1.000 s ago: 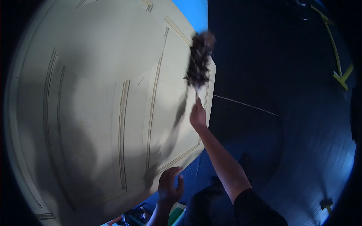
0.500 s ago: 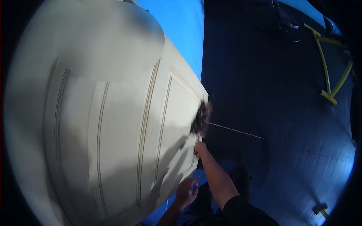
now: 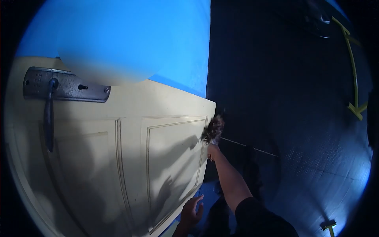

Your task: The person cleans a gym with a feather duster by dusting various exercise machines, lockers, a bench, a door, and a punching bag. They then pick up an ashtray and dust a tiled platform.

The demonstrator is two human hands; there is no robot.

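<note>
My right hand [image 3: 213, 152] is closed round the handle end of a dark feather duster [image 3: 213, 129]. The duster's brown-black feathers stick up past my fist and overlap the lower edge of a cream panelled door [image 3: 134, 102]. Nearer to me, my left hand [image 3: 192, 211] holds nothing, its fingers apart, beside the door's near side edge. A worn metal handle plate [image 3: 67, 85] with a lever and a keyhole is fixed on the door at the left. Shadows of my arms and the duster fall across the door panels.
A bright blue wall [image 3: 173, 35] stands behind the door. Dark flooring [image 3: 252, 79] with a thin pale line spreads to the right. Yellow tape marks [image 3: 351, 71] lie on it at the far right, with another yellow mark [image 3: 329, 226] at the lower right.
My view has turned, bringing the handle plate and more blue wall into sight. The duster stays in my right hand at the door's lower edge; my left hand appears slightly lower.
</note>
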